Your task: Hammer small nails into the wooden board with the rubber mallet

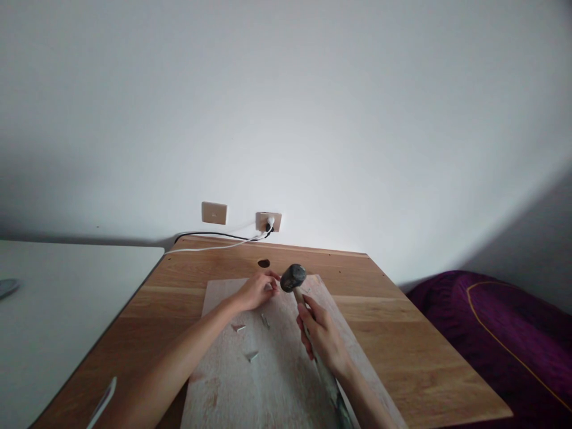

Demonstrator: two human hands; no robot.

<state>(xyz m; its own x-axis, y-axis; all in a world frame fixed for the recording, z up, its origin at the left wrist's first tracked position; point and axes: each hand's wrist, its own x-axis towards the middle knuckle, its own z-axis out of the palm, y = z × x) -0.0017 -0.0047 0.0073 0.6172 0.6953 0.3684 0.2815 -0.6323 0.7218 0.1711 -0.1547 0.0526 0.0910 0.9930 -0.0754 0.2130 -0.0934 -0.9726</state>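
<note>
My right hand (319,330) is wrapped round the handle of a mallet with a dark head (294,277), raised a little above a pale, worn wooden board (286,381). To the left of the mallet head, my left hand (259,290) rests over the far part of the board with thumb and fingertips drawn together. What sits between those fingertips is too small to make out. Small metal pieces lie or stand on the board: one angled piece (239,328), another nearer me (252,356), and a thin one (265,321). A further small piece (306,290) shows beyond my right hand.
The board lies on a wooden table (429,351) with a round cable hole (263,263). White and black cables (214,245) run to a wall socket (269,221). A white surface (67,310) adjoins at left. Purple fabric (496,333) lies to the right.
</note>
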